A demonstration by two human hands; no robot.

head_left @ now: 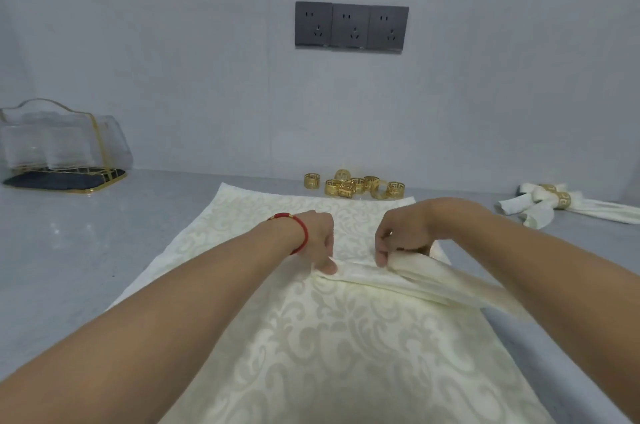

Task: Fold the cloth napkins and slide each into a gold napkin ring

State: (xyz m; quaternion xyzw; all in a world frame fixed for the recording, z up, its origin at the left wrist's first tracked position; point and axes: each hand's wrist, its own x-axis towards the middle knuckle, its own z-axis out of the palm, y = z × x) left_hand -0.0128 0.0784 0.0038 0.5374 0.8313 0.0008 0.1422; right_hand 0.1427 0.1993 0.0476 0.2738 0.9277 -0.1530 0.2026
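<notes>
both hands pinch the napkin (349,337) fold: left hand (320,240) pins its end, right hand (403,233) gathers pleats | gold rings (353,184) wait just beyond | finished napkins (561,203) far right

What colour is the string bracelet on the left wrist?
Red, with a small gold bead: the thin string bracelet circles the left wrist, clearest in the head view.

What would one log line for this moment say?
step: folding napkin | left hand: pinches fold | right hand: pinches fold | rings: loose, behind | done napkins: far right
</notes>
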